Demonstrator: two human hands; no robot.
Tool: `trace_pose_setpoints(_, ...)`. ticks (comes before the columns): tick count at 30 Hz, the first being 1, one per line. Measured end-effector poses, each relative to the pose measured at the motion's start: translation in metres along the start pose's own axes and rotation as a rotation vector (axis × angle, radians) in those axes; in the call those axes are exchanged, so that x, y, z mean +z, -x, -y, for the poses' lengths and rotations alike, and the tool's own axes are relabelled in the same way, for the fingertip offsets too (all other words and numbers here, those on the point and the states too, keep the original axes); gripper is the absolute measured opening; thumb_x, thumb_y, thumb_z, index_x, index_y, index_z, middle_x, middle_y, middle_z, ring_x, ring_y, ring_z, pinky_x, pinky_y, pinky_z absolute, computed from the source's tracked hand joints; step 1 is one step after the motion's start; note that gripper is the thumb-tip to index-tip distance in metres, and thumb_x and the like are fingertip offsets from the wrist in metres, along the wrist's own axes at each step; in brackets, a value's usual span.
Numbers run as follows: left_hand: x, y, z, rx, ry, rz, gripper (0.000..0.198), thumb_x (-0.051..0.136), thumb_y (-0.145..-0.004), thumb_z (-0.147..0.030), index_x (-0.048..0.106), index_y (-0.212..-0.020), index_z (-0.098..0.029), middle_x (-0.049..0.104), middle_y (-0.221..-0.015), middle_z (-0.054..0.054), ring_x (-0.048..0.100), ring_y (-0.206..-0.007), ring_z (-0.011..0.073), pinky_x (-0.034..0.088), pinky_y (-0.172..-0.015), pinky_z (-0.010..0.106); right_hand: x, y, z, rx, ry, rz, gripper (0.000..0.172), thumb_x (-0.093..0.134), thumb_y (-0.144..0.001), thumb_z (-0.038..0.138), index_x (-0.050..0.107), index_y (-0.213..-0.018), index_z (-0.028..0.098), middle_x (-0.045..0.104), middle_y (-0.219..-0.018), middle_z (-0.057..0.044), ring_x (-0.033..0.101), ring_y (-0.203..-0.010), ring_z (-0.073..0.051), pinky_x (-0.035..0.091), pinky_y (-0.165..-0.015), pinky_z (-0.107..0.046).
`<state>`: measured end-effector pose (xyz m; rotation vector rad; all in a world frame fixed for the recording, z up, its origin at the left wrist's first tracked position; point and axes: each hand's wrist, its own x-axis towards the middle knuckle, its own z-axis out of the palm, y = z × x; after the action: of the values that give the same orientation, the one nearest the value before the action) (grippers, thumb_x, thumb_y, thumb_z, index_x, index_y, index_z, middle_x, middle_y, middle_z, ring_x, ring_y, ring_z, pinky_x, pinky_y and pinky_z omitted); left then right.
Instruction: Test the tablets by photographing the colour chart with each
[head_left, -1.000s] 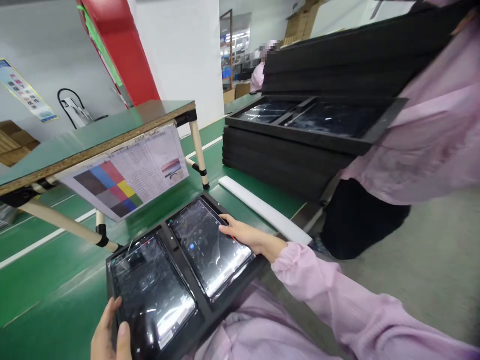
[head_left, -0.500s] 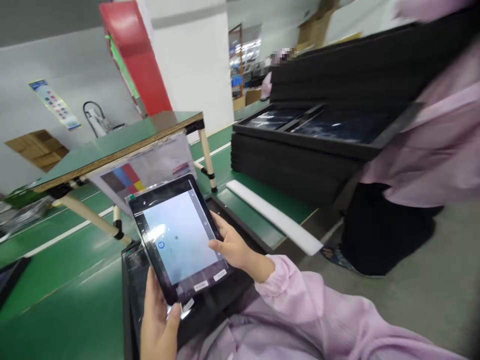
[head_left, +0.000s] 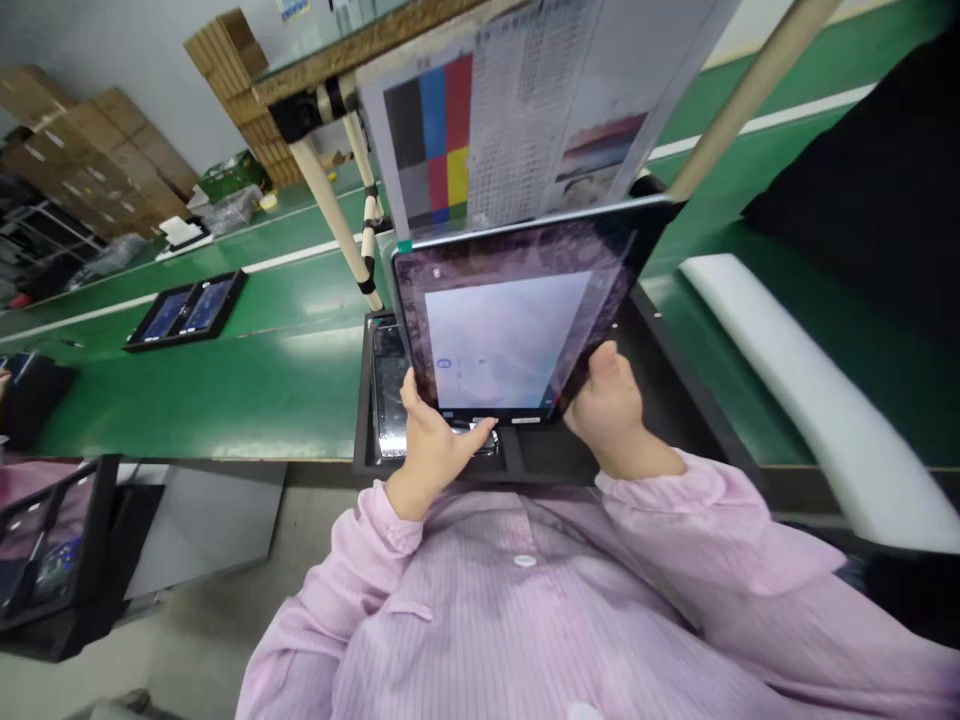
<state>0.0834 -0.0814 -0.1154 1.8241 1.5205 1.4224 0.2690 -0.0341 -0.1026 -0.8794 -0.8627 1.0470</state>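
Note:
A black-framed tablet [head_left: 517, 330] with a pale lit screen is held up in front of me, tilted. My left hand [head_left: 442, 445] grips its lower left corner, thumb along the bottom edge. At the lower right side, my right hand [head_left: 611, 410] is closed round the edge, its fingers partly hidden behind. Below the tablet lies a black tray [head_left: 363, 440] with compartments. Another tablet [head_left: 390, 400], dark and shiny, sits in the tray's left compartment, partly covered by my left hand and the held tablet.
Behind stands a raised shelf [head_left: 375, 45] with a printed colour chart [head_left: 450, 140] on its front. A white foam strip [head_left: 817, 390] lies at right on the green bench [head_left: 300, 390]. Another black tray [head_left: 187, 310] with two screens is further left. Cardboard boxes [head_left: 105, 150] are stacked behind.
My view has swung left and down toward the bench. The tablet now faces me more squarely, still in both hands, and my right hand has moved to its lower right edge.

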Motion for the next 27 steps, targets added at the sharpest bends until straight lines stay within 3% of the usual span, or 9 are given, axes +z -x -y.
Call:
trace_pose_setpoints(7,0.003,-0.001,0.002,-0.006,-0.002,-0.01,0.116,0.087,-0.069,-0.039,0.01,-0.151,-0.013,0.03,-0.153,0.029,0.033,-0.15,0.0368,0.029,-0.124,0.054,0.006,0.003,-0.001,-0.101,0.009,-0.082,0.066,0.062,-0.077,0.08,0.049,-0.079,0.016,0.065,-0.092,-0.012,0.065,-0.108,-0.023,0.057,-0.092,-0.034)
trace_pose_setpoints(12,0.004,0.001,0.005,0.053,-0.034,-0.017,0.112,0.085,-0.073,-0.036,0.007,-0.149,-0.012,0.03,-0.151,0.031,0.036,-0.149,0.0371,0.029,-0.124,0.055,0.002,0.003,-0.007,-0.2,0.047,-0.134,0.062,0.061,-0.082,0.075,0.043,-0.073,0.016,0.06,-0.082,-0.009,0.063,-0.103,-0.02,0.055,-0.094,-0.031)
trace_pose_setpoints(18,0.004,0.001,0.004,0.072,-0.048,-0.025,0.112,0.086,-0.071,-0.034,0.007,-0.147,-0.014,0.032,-0.149,0.03,0.037,-0.148,0.0381,0.028,-0.124,0.058,-0.001,-0.002,-0.015,-0.306,0.076,-0.142,0.066,0.057,-0.086,0.075,0.033,-0.065,0.016,0.042,-0.061,-0.004,0.057,-0.079,-0.014,0.054,-0.078,-0.028)
trace_pose_setpoints(24,0.005,0.0,0.002,0.085,-0.046,-0.013,0.112,0.086,-0.072,-0.032,0.005,-0.147,-0.014,0.031,-0.149,0.031,0.037,-0.148,0.0386,0.029,-0.123,0.058,-0.01,-0.007,-0.027,-0.396,0.058,-0.207,0.07,0.061,-0.084,0.076,0.032,-0.066,0.015,0.037,-0.06,0.0,0.04,-0.061,-0.005,0.045,-0.061,-0.019)
trace_pose_setpoints(27,0.005,0.0,0.002,0.106,-0.062,-0.027,0.113,0.086,-0.072,-0.032,0.004,-0.147,-0.014,0.03,-0.149,0.031,0.037,-0.148,0.0388,0.031,-0.123,0.057,-0.013,-0.009,-0.031,-0.411,0.048,-0.234,0.069,0.063,-0.084,0.074,0.033,-0.068,0.014,0.039,-0.062,0.001,0.041,-0.062,-0.004,0.044,-0.06,-0.017)
